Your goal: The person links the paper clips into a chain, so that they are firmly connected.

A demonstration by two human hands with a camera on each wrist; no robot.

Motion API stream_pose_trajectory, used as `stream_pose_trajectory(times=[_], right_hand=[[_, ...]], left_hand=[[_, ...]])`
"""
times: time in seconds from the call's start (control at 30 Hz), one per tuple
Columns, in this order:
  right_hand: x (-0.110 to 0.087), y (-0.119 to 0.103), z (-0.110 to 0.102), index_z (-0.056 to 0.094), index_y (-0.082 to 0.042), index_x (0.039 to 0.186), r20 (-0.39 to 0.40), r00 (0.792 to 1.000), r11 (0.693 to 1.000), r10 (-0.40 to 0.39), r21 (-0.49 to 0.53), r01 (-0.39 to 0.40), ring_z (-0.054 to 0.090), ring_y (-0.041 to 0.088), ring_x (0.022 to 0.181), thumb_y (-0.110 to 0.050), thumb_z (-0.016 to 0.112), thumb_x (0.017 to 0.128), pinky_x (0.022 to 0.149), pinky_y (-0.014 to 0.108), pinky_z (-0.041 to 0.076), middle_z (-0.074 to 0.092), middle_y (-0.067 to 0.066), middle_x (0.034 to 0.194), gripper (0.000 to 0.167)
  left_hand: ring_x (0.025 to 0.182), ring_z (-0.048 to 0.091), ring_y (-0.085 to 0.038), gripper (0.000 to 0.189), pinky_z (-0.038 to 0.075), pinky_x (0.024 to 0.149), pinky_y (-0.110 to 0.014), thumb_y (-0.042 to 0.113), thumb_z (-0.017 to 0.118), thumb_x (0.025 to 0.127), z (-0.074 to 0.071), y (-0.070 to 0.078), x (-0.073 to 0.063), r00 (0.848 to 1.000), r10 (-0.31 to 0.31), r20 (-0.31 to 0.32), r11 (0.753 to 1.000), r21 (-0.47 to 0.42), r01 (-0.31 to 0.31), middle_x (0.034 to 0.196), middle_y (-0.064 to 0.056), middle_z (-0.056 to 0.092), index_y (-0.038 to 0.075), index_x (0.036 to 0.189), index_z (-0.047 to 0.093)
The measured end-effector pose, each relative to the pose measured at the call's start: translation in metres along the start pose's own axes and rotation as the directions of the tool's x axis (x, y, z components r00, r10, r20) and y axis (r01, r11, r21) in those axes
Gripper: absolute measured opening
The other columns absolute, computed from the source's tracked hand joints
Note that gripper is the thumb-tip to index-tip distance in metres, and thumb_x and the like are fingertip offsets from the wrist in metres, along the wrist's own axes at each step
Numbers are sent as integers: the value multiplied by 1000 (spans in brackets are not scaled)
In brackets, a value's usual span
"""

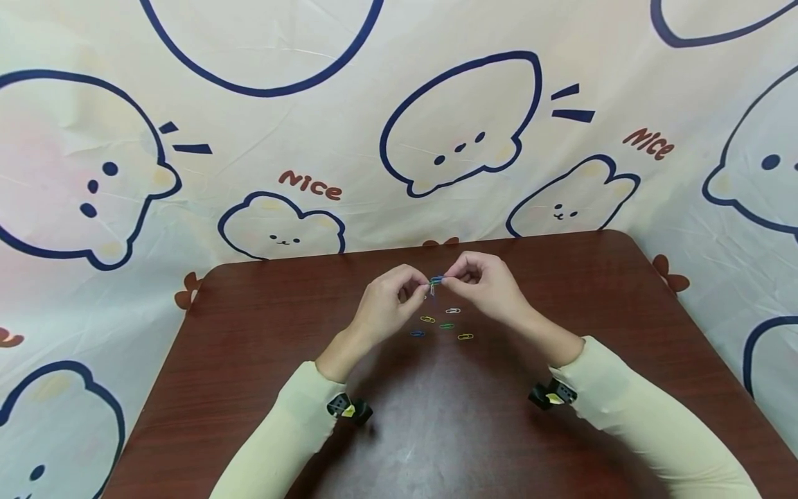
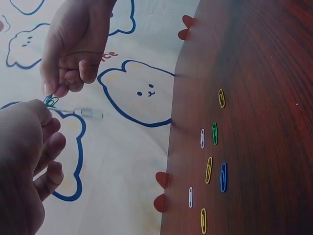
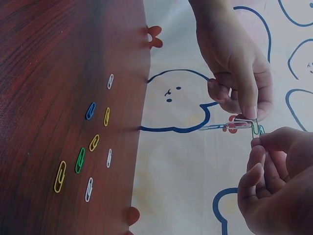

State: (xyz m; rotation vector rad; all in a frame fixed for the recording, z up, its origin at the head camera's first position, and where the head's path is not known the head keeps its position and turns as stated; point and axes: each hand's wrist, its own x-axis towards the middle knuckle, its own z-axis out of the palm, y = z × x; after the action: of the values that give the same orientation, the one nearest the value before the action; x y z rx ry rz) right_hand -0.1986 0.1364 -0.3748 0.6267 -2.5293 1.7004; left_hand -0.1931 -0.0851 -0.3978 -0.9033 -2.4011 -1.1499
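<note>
Above the table's far part, my left hand [image 1: 389, 298] pinches a green paper clip [image 3: 255, 128] between thumb and fingertip. My right hand [image 1: 492, 287] meets it there and pinches a blue paper clip [image 1: 438, 278]; the two clips overlap in the views. From the green clip hangs a short chain: a white paper clip [image 3: 239, 123], then a bluish one [image 3: 213, 127] at its end. Fingertips cover parts of the held clips. Loose on the table below lie a green clip [image 1: 446, 326], a blue clip [image 1: 418, 334], and several yellow [image 1: 465, 337] and white clips [image 1: 453, 310].
The dark brown wooden table [image 1: 249, 388] ends just beyond the hands. Behind it hangs a pale cloth [image 1: 361, 222] with cartoon outlines. Small black cameras [image 1: 349, 409] are strapped at both wrists, over light sleeves [image 1: 280, 430].
</note>
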Motion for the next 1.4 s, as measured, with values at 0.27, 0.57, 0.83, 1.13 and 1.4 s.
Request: stream_pose_trajectory(times=[0.27,0.57,0.83,1.13,1.4], right_hand=[[-2,0,-4,73,-2,93,-7,1000,1000,20,-16,-20,59,22,69,-8,75,92,59,24,47,70,7,84,6],[-4,-2,-5,73,-1,94,-6,999,999,33,-11,-33,59,22,70,-7,74,92,59,24,48,70,8,84,6],[-6,-3,-5,72,0,94,-6,1000,999,30,-20,-30,60,23,71,-7,74,92,60,25,49,69,7,84,7],[-6,-1,-6,72,0,94,-13,1000,999,21,-25,-22,61,22,72,-6,73,92,60,24,49,69,7,83,6],[-7,0,-9,71,0,93,-32,999,999,21,-45,-22,63,22,74,-6,73,91,63,24,51,69,6,83,6]], left_hand=[[72,55,-10,4,50,64,-24,10,72,95,0,-1,0,1000,2,2,1000,-6,-2,86,2,64,8,97,70],[72,55,-9,5,50,64,-24,9,74,94,0,0,0,1000,14,-4,1000,-15,-14,85,2,64,9,97,70],[72,55,-8,4,50,64,-24,9,73,94,0,1,1,1000,28,-7,999,-16,-29,86,4,63,9,97,70],[71,56,-9,5,51,63,-26,12,70,97,1,2,0,999,45,0,999,-13,-45,85,3,63,8,96,70],[72,54,-10,6,50,62,-25,7,74,93,-2,2,0,999,34,-32,999,-15,-35,85,2,64,10,96,70]])
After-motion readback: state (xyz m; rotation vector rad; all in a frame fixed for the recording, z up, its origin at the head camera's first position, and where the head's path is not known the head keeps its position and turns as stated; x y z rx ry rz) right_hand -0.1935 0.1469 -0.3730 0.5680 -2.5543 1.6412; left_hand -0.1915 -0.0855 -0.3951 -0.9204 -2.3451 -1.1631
